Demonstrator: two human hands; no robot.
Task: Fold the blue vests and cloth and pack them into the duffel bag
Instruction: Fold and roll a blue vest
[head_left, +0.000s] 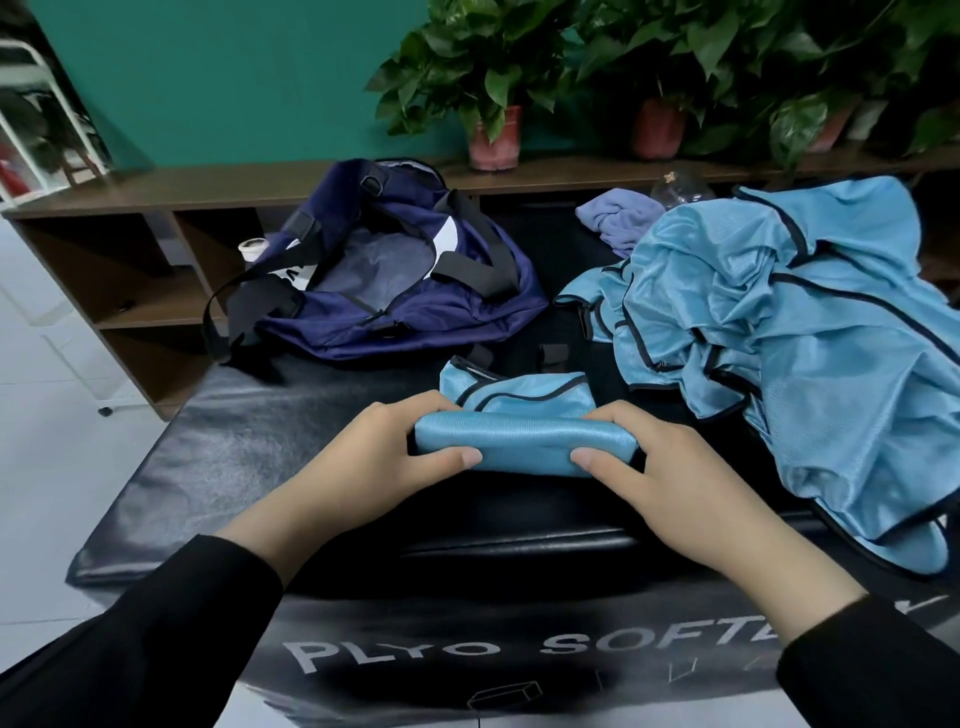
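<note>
We work over a black padded worktop (218, 457) with white lettering on its near face. Behind it runs a brown wooden shelf (156, 244), and on top of that stand potted plants (493, 78) in reddish pots against a teal wall.

The navy duffel bag (395, 280) lies at the back left of the worktop, its mouth open towards us and its black straps flopped across the opening and over the worktop edge. To the right, a heap of unfolded blue vests (789, 343) with dark trim covers the far right of the worktop and spills over its right edge. Behind that heap sits a crumpled lavender cloth (618, 218), with a clear plastic bottle (680, 189) just beyond it.

In the middle, near us, lies the vest being rolled (524, 441): its near part is a tight roll, its far part flat beyond. Our left hand (374, 457) grips the roll's left end, thumb under the front, fingers curled over the top. Our right hand (670, 467) grips the right end likewise. A small white cup (253, 248) peeks out left of the bag.
</note>
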